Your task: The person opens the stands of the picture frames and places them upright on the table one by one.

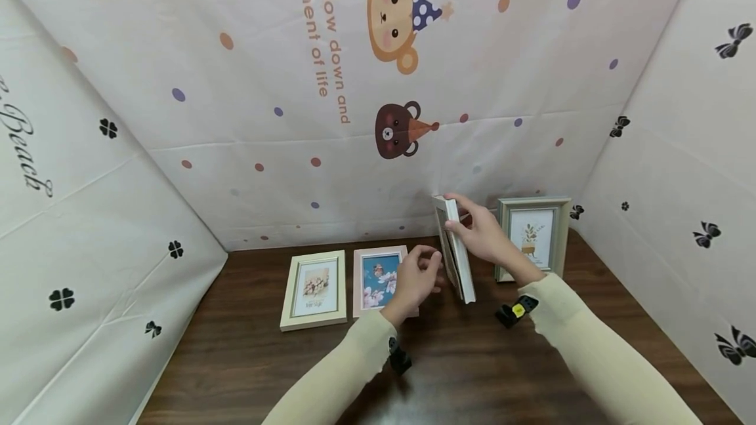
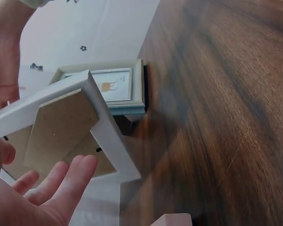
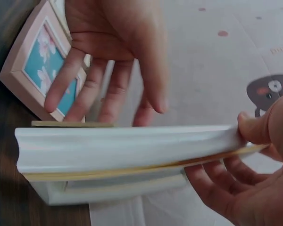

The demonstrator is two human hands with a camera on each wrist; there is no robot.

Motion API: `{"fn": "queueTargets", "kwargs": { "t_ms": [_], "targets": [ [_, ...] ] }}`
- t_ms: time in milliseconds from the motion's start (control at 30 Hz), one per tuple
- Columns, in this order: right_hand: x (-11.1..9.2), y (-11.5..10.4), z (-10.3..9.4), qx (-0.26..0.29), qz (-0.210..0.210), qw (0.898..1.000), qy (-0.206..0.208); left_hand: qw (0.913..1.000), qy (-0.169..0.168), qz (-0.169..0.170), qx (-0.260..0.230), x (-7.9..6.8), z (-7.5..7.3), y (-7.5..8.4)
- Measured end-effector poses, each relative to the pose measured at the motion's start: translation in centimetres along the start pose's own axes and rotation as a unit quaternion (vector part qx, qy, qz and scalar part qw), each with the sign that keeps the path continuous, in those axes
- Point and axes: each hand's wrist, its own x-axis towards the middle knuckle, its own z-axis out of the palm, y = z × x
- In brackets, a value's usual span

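Observation:
A white picture frame (image 1: 462,261) stands on edge on the table, turned so its side faces the head camera. My right hand (image 1: 483,236) grips its upper end, thumb on the back side and fingers on the front. In the left wrist view the brown backing shows, with a stand flap (image 2: 61,125) angled out from it. My left hand (image 1: 415,281) is beside that back, fingers loosely bent and holding nothing. Whether its fingertips touch the flap, I cannot tell.
Left of the hands stand a pink frame (image 1: 378,274) with a blossom picture and a cream frame (image 1: 313,288). To the right is a grey-green frame (image 1: 531,235) with a plant picture. A patterned cloth wall (image 1: 331,182) rises behind the brown table (image 1: 236,359).

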Motion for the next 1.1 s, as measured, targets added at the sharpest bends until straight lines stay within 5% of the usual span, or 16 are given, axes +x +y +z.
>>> {"fn": "queueTargets", "kwargs": {
  "t_ms": [400,800,1100],
  "targets": [
    [-0.4,2.2,-1.4,0.097,-0.010,0.995,-0.029,0.9980,-0.038,-0.047,-0.022,0.1,0.5,-0.3],
    [-0.5,2.0,-1.7,0.094,-0.026,0.995,-0.035,0.9862,-0.069,-0.141,-0.052,0.4,1.0,0.5],
    [-0.7,2.2,-1.5,0.090,-0.037,0.995,-0.031,0.9824,-0.088,-0.159,-0.044,0.4,1.1,0.5]
  ]
}}
